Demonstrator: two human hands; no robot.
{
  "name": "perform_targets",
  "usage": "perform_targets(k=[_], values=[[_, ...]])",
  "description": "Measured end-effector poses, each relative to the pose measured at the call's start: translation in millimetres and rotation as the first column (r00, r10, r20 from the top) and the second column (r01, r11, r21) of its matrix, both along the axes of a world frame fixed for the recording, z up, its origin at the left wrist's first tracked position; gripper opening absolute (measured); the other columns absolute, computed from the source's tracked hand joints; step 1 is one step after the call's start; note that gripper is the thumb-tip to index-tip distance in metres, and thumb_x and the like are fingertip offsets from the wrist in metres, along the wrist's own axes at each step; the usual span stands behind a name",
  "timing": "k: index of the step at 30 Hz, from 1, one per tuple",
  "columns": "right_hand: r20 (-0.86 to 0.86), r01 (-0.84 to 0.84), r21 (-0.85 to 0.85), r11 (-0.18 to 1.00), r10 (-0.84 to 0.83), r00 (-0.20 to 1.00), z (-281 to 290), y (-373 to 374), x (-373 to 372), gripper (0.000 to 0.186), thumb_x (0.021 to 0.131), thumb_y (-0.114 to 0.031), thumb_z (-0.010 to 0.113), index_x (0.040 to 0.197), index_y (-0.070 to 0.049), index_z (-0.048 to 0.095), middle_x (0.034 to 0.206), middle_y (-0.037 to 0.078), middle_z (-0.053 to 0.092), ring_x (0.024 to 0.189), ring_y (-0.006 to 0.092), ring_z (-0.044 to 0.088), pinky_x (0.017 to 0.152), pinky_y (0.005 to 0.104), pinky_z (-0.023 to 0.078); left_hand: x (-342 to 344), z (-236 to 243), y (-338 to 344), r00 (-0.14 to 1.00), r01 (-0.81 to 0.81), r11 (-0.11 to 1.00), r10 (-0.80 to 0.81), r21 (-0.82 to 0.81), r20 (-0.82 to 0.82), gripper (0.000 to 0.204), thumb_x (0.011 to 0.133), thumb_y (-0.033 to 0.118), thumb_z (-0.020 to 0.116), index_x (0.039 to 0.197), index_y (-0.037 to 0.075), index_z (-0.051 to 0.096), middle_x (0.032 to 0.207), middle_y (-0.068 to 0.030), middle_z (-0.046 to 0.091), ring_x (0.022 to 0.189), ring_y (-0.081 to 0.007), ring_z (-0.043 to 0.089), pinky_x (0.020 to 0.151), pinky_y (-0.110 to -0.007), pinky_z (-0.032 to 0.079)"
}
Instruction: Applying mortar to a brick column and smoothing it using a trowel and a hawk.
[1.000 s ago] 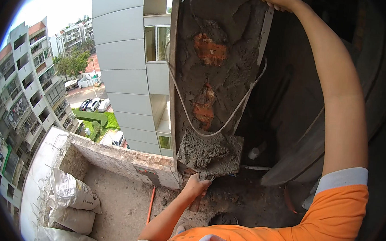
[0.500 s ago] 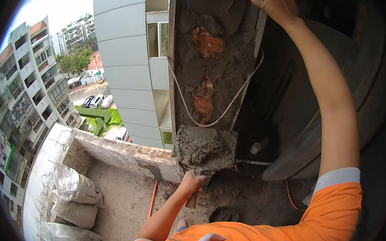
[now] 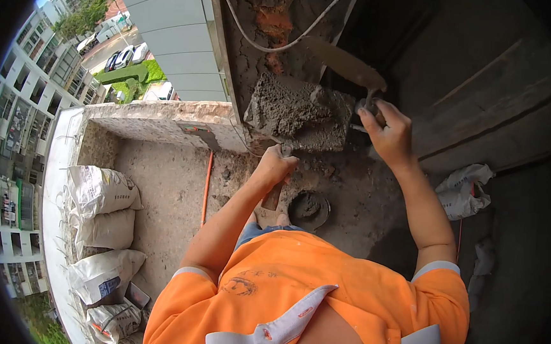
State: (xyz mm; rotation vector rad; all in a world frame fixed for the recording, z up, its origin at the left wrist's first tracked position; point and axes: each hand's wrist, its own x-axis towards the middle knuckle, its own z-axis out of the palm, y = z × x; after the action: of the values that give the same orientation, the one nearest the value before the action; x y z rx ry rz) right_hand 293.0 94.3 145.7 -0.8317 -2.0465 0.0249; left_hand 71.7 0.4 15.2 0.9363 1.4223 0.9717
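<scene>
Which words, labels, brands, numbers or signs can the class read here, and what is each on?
None can be read.
Topmost left-hand sack: dark print, too small.
Left-hand sack with a blue patch: patch too blurred.
Right-hand sack: print too small.
Orange shirt: dark chest mark, illegible.
Pale collar: small red marks, illegible.

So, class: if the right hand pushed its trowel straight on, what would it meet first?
The trowel in the right hand would probably meet the pale cord, else the mortared pillar behind it; depth is unclear.
</scene>
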Motion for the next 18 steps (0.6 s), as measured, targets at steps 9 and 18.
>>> perform_targets(k=[9,18], values=[[0.385,0.195,-0.052,0.979,-0.16,0.909,-46,-64,52,0.029,0.075,-0.033,0.075,0.086,-0.008,0.067,0.072,0.008,0.064,0.067,0.0273,0.064,0.056,0.039,0.051,51,-5,21,0.996,0.061,0.998,-0.06,0.012,-0.072,0.027,0.078,0.007,0.064,0.096,-0.009,0.054,0.067,-0.0151,0.062,0.046,-0.0223,0.06,0.044,-0.034,0.048],[0.326,0.435,-0.424,0.795,-0.314,0.892,-66,-33,28,0.032,0.074,-0.035,0.076,0.09,-0.009,0.069,0.072,0.008,0.063,0.069,0.0263,0.064,0.058,0.0363,0.051,82,-31,38,0.882,0.136,0.956,0.002,0.259,-0.472,0.034,0.076,0.016,0.071,0.096,-0.008,0.058,0.089,-0.0263,0.066,0.09,-0.0398,0.064,0.081,-0.042,0.049]])
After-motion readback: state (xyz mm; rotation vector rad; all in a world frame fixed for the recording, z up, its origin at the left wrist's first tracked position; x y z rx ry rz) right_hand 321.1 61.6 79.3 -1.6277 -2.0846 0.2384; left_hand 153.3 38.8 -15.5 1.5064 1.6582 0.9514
